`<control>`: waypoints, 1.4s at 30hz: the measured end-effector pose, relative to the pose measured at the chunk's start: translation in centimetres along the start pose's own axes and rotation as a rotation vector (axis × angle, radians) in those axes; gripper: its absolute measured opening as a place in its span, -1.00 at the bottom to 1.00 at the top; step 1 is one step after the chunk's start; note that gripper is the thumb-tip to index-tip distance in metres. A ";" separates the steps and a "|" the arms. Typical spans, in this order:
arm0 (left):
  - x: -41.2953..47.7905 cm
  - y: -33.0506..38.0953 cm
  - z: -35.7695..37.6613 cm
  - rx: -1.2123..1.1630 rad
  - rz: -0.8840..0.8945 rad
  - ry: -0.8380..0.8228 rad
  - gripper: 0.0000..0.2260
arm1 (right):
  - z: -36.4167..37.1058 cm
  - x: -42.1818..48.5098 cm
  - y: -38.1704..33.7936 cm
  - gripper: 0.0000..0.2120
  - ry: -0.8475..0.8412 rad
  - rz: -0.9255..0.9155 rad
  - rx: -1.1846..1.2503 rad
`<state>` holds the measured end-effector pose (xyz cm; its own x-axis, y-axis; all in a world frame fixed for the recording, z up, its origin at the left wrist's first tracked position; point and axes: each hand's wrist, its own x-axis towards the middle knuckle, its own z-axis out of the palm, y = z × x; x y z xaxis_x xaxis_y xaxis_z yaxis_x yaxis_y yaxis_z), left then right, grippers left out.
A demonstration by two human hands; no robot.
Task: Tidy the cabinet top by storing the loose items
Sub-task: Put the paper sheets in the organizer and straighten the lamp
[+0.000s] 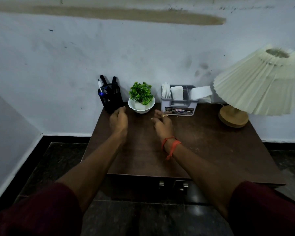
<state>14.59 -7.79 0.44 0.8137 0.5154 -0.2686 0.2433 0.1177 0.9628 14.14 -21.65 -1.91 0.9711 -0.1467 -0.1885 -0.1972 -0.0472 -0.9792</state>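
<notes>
Fingers (122, 110) of the left hand (118, 120) hang loosely curled and hold nothing, their tips just beside the foot of the black pen holder (111, 99); the pens (114, 82) stand on end in it, beyond and above those tips. The right hand (163, 123) is relaxed, slightly spread and also empty, just short of the grey organiser (178, 106) with its papers (200, 92). No loose item shows on the cabinet top (203, 142) near either hand, so the storing looks done; the left hand is nearer the holder, the right nearer the organiser
</notes>
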 end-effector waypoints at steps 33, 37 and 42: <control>-2.5 -2.1 1.2 0.194 0.101 -0.266 -0.53 | -0.4 0.1 0.3 -0.37 -0.185 -0.126 -0.337; -5.5 -3.2 0.2 0.489 0.278 -0.297 -0.58 | -1.9 -3.0 0.1 -0.42 -0.210 -0.194 -0.558; -8.2 -5.9 -1.9 0.833 0.547 -0.431 -0.45 | -2.5 -6.2 1.8 -0.45 -0.297 -0.343 -0.802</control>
<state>5.45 -11.07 -2.96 0.9982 -0.0373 0.0464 -0.0589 -0.7344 0.6762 7.42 -23.29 -2.34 0.9664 0.2566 -0.0176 0.1814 -0.7286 -0.6605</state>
